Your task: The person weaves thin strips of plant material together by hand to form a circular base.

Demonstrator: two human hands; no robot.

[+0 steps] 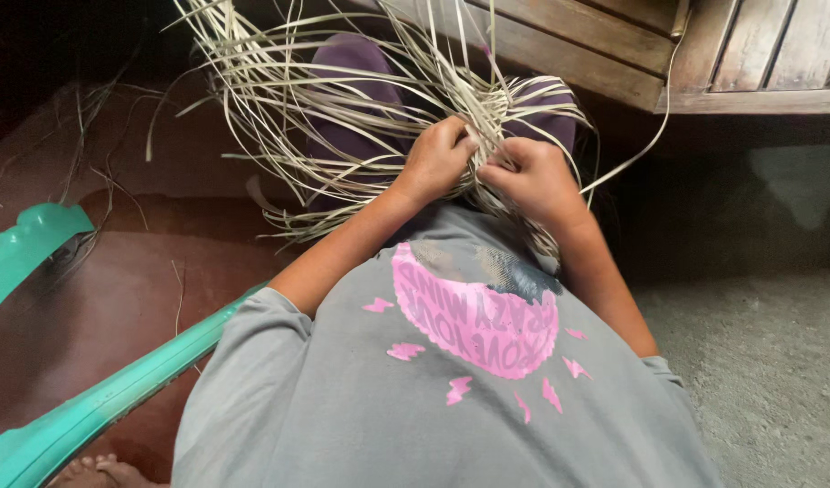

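Pale straw strips (361,99) in both hands' grip

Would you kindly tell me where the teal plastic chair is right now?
In the head view, the teal plastic chair sits at the lower left, beside the person's grey shirt, over the reddish floor.

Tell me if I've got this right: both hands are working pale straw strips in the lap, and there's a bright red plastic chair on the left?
Not quite. The chair is teal green, not red, as the head view shows. The rest holds: the left hand and right hand both pinch the pale straw strips over the lap.
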